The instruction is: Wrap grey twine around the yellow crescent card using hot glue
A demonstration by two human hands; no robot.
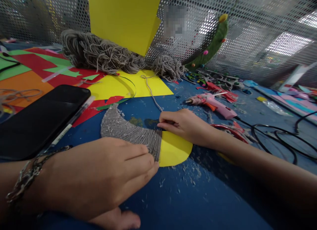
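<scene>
A curved yellow cutout [175,149] lies on the blue table, its left part covered with closely laid rows of grey yarn [123,127]. Over the lower edge of that wrapped part my left hand [106,177] rests flat, fingers stretched out and thumb apart. My right hand [179,124] is closed in a pinch at the upper edge, where the wrapping meets bare yellow. From its fingers a strand of grey yarn [154,97] runs back over a yellow sheet [158,86]. The fingertips partly hide the strand's end.
A pink glue gun [215,104] with a black cord [279,137] lies right of my right hand. At left are a black phone [42,119] and coloured paper [37,74]. Grey yarn bundles [99,55] lie before a perforated metal screen [198,28]; a green decorated curve [214,46] leans there.
</scene>
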